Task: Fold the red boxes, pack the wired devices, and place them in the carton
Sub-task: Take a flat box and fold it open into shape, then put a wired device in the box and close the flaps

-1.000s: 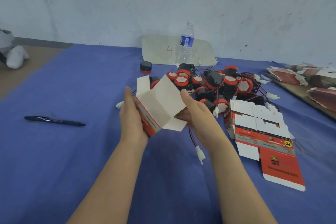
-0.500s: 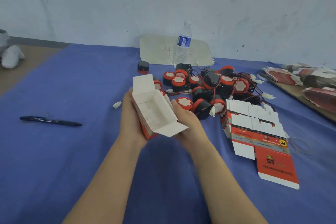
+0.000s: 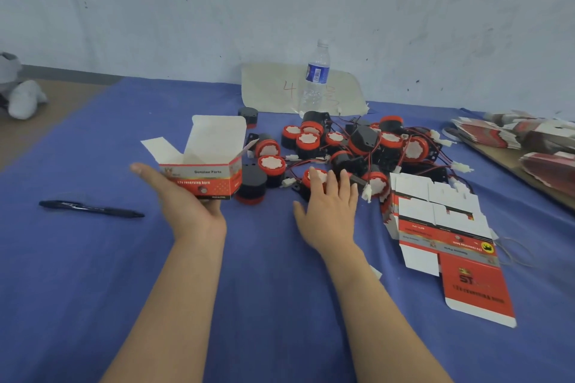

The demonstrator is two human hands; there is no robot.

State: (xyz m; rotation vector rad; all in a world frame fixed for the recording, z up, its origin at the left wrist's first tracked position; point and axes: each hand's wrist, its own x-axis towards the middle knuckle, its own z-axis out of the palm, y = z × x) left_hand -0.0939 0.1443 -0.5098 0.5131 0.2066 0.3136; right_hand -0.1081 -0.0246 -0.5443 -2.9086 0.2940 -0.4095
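Observation:
An erected red box (image 3: 202,179) with its top flaps open stands upright in my left hand (image 3: 183,205). The hand holds it from below, with the thumb spread out to the left and the fingers hidden under the box. My right hand (image 3: 329,211) lies palm down with straight fingers, the fingertips touching a black and red wired device (image 3: 315,176) at the near edge of the pile of wired devices (image 3: 357,149). Flat, unfolded red boxes (image 3: 441,236) lie to the right of that hand. No carton is in view.
A black pen (image 3: 90,208) lies on the blue cloth (image 3: 77,274) at the left. A water bottle (image 3: 315,78) stands on a sheet of paper at the back. More flat red boxes (image 3: 529,137) are stacked on a board at the far right. The wall is close behind.
The box has turned upright and is now in my left hand alone. My right hand has let go of it and moved right onto a device at the pile's edge.

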